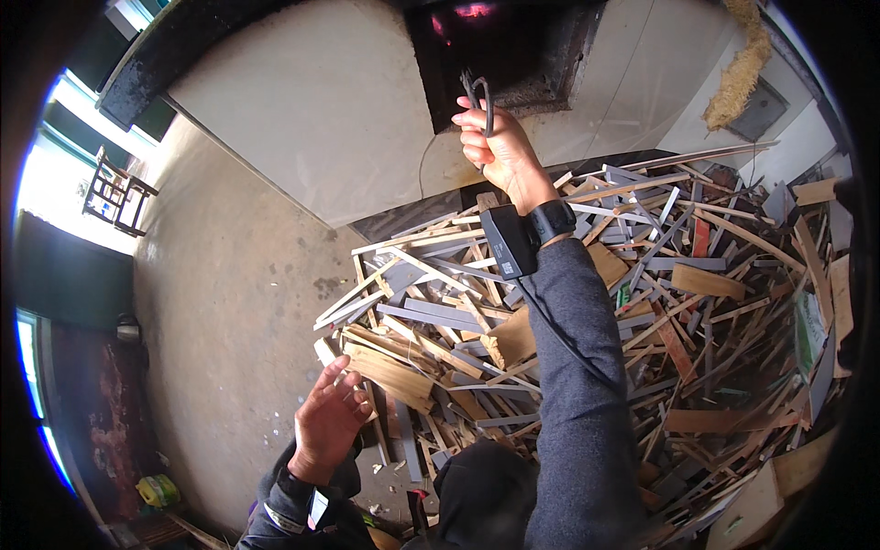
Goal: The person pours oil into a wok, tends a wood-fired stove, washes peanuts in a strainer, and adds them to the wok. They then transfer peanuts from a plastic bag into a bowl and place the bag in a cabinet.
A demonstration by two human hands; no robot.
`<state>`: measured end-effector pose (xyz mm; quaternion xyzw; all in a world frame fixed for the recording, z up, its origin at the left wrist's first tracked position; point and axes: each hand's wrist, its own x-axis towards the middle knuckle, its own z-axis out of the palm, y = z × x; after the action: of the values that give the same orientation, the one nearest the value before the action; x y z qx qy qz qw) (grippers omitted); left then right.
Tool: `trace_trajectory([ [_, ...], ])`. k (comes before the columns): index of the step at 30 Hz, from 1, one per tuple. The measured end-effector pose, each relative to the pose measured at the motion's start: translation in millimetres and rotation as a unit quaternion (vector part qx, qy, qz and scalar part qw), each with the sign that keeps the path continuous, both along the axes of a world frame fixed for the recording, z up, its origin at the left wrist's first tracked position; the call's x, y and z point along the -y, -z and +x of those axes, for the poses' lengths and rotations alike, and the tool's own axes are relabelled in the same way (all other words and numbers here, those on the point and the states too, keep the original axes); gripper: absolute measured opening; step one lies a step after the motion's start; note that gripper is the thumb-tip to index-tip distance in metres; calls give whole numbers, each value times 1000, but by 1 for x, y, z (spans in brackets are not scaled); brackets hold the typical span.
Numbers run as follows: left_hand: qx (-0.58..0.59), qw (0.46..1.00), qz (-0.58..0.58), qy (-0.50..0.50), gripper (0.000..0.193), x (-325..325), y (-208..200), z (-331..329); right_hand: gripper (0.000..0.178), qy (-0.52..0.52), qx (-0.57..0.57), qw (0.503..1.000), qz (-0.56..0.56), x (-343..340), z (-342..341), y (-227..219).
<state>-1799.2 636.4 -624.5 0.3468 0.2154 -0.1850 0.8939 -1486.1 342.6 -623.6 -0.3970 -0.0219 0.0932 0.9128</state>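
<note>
My right hand (pixel 500 147) reaches up to the mouth of a firebox (pixel 541 96), its fingers wrapped round a dark metal fire tool with a looped handle (pixel 488 92). The tool's far part is lost in the dark opening, where a pinkish-red glow shows at the top. Lower down, my left hand (pixel 328 417) is open, fingers apart and holding nothing. Beside its fingertips lies a wide piece of scrap wood (pixel 390 374); whether they touch it I cannot tell.
A large heap of wood strips and offcuts (pixel 715 339) spreads below the pale stove front (pixel 312 101) and to the right. Concrete floor (pixel 211 312) lies on the left, with a dark wooden chair (pixel 117 192) farther back. A yellow-green package (pixel 158 490) sits at lower left.
</note>
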Motion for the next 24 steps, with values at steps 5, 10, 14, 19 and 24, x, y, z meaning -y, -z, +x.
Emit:
trace_trajectory([
  [5,13,1000,-15,17,47,3,-2,-4,31,3,-6,1000,-30,4,-16,-9],
  [10,33,999,-32,26,45,8,-2,-19,36,4,-14,1000,-22,32,-91,-13],
  [14,46,998,-49,21,41,7,3,-31,50,-28,-11,995,-95,74,-222,-10],
  [19,32,999,12,33,39,10,12,-50,66,-55,-94,932,-345,123,-401,-18],
  [24,43,998,21,45,36,12,-2,-90,67,-171,-57,847,-501,137,-473,35],
])
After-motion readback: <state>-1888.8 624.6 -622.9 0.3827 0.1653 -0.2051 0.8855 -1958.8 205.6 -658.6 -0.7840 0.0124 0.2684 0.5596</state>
